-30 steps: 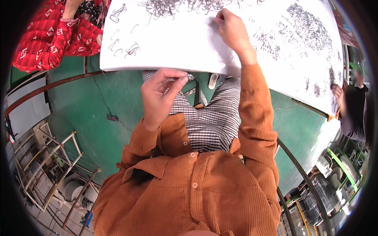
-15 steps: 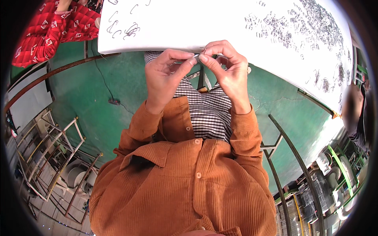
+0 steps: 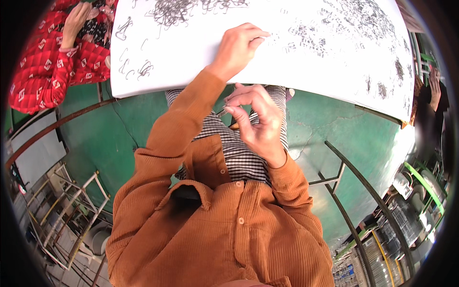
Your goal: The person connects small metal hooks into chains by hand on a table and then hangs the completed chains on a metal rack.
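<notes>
My left hand point(image 3: 237, 51) reaches over the white tabletop point(image 3: 191, 64), its index finger and thumb close together beside small dark pieces point(image 3: 306, 38). Whatever lies between those fingertips is too small to make out. Below the table's near edge, over my lap, my right hand point(image 3: 260, 119) pinches a thin, dark curved piece point(image 3: 222, 113) between thumb and fingers. Thin dark hook-shaped strands point(image 3: 172, 12) lie in a tangled heap at the far left of the table. A smaller cluster of curved strands point(image 3: 145, 70) rests near the left corner.
A dense spread of small dark pieces point(image 3: 363, 24) covers the table's right side. A person in a red patterned sleeve point(image 3: 57, 69) sits at the left; another person point(image 3: 432, 95) is at the far right. Metal frames point(image 3: 354, 191) stand on the green floor point(image 3: 330, 119).
My hands, together at the table's edge before, have separated. The left one has moved forward onto the tabletop; the right one has dropped toward my lap. More of the table shows.
</notes>
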Demonstrator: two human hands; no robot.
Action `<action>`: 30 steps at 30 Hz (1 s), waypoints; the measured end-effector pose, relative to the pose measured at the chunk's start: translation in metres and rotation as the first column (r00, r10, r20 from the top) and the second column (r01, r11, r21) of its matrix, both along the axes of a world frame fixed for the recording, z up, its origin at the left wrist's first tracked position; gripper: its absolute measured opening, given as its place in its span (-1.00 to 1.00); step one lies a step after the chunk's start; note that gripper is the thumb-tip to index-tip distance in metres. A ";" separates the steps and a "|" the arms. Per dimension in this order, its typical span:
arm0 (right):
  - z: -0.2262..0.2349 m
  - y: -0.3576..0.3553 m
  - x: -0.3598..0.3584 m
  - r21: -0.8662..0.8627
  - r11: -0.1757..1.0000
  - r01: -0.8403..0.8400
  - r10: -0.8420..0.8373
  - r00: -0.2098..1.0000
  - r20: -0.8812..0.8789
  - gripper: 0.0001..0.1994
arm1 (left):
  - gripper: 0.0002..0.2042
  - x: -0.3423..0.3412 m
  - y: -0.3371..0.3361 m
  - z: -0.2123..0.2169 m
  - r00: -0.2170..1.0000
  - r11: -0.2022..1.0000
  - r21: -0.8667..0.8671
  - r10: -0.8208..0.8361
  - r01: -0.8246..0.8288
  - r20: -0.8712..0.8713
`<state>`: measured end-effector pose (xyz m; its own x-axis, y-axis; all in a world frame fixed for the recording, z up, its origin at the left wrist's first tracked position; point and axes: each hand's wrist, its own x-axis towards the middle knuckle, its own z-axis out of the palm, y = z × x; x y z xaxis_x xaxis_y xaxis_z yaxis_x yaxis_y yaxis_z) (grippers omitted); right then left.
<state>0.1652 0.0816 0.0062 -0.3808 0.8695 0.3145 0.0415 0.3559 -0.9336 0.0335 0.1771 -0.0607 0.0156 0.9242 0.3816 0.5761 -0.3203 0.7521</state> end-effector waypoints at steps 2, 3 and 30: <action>-0.003 -0.002 0.001 0.000 1.000 0.009 -0.009 1.000 0.005 -0.89 | -0.83 0.011 0.023 -0.014 0.991 0.999 0.049 0.013 -0.006 -0.134; -0.003 -0.002 0.002 0.011 1.000 0.006 -0.006 1.000 0.001 -0.88 | -0.83 0.015 0.029 -0.018 0.979 0.997 0.075 0.029 -0.014 -0.200; -0.020 0.002 0.000 -0.025 0.998 -0.055 0.057 0.995 0.076 -0.90 | -0.82 -0.068 -0.073 0.012 0.907 0.885 -0.213 0.384 -0.415 -0.173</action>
<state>0.1653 0.0833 -0.0133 -0.4513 0.8528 0.2628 0.0940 0.3383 -0.9363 -0.0348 0.1045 -0.0489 -0.3422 0.9246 0.1672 0.7088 0.1372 0.6920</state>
